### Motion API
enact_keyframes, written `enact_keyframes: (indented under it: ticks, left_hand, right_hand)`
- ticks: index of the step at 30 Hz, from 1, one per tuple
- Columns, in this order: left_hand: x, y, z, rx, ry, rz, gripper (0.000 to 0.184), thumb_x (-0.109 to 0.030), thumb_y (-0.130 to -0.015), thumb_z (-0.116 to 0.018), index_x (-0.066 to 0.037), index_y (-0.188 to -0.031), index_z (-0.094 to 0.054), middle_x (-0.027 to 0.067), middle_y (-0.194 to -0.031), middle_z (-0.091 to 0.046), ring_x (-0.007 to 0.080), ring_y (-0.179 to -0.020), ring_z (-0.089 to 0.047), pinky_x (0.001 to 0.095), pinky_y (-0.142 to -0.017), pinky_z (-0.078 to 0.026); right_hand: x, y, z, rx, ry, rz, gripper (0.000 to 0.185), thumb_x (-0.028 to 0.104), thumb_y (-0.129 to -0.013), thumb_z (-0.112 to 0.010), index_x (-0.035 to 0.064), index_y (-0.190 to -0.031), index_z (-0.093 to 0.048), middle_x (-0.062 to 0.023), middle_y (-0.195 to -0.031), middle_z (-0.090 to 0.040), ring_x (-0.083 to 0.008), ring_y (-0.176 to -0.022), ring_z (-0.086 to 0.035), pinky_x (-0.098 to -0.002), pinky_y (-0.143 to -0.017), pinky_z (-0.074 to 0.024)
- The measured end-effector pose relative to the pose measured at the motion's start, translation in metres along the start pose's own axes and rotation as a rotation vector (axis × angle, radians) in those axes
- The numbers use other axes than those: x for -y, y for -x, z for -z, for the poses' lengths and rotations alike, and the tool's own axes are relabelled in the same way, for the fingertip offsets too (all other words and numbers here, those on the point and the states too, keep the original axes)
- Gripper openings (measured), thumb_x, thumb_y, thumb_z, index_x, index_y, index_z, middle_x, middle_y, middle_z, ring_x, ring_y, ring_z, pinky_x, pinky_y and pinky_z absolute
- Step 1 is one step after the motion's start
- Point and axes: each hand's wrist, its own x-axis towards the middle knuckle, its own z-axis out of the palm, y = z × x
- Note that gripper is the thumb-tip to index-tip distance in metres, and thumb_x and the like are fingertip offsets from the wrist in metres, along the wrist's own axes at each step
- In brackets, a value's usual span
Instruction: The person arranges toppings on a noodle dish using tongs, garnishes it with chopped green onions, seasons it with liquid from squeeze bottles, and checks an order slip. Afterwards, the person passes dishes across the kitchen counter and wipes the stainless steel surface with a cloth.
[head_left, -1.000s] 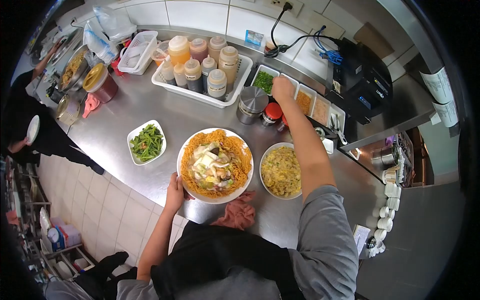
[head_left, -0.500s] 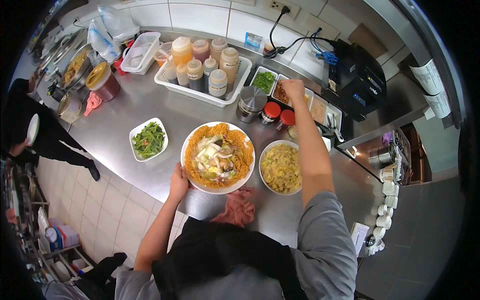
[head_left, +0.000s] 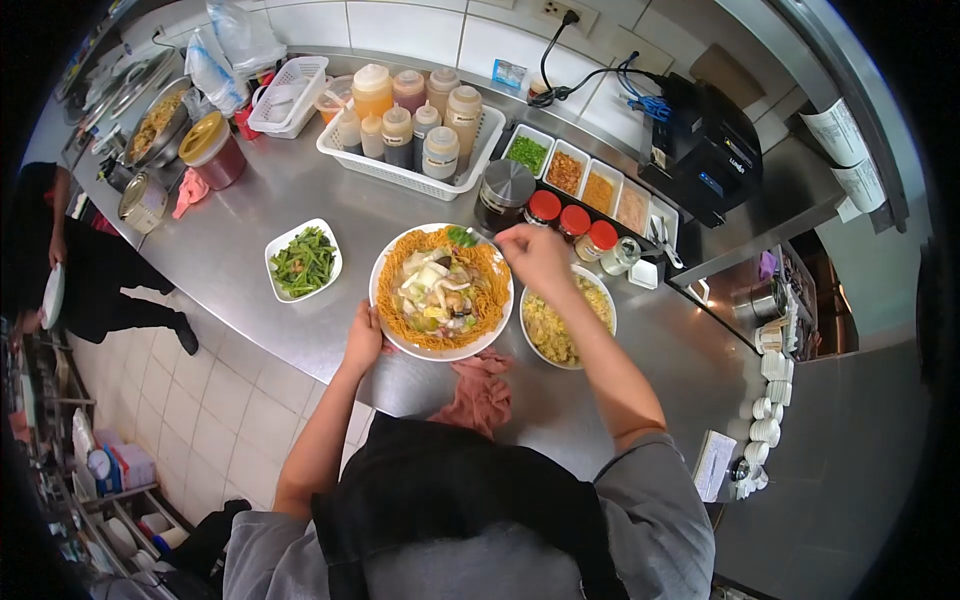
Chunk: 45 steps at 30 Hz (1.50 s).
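Observation:
A white plate [head_left: 446, 354] holds a ring of crisp fried noodles [head_left: 400, 318] with a pale saucy topping of vegetables [head_left: 432, 290] in the middle. My left hand [head_left: 362, 340] grips the plate's left rim. A green leafy garnish [head_left: 461, 236] lies on the noodles at the far edge. Beside it, over the plate's right rim, is my right hand [head_left: 537, 258], its fingers pinched together; what they hold, if anything, is hidden. Under my right forearm stands a white bowl of fried rice [head_left: 550, 325], partly covered. A square dish of green vegetables [head_left: 303, 262] sits to the left.
Squeeze bottles stand in a white basket [head_left: 400, 170]. Behind my right hand are red-lidded jars [head_left: 575, 220], a steel-lidded container [head_left: 505, 190] and topping trays [head_left: 565, 172]. A pink cloth [head_left: 478, 392] lies at the counter's front edge. A co-worker [head_left: 80, 250] with a plate stands left.
My right hand has come back from the topping trays to the noodle plate's right rim. A green garnish now shows on the noodles. My left hand stays on the plate.

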Motion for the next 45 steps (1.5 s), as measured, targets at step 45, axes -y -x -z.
enact_keyframes:
  ticks: [45]
  left_hand:
    - [-0.011,0.007,0.001,0.010,-0.012,-0.059,0.029,-0.022,-0.105,-0.028,-0.001,-0.120,-0.041,0.0147,-0.073,-0.063,0.0200,-0.047,-0.064,0.0261,-0.038,-0.050]
  right_hand:
    - [-0.060,-0.086,0.061,-0.397,0.095,0.011,0.016,0.016,-0.085,-0.063,0.0093,-0.095,-0.074,-0.0132,-0.082,-0.071,-0.0269,-0.073,-0.068,-0.0367,-0.066,-0.0516]
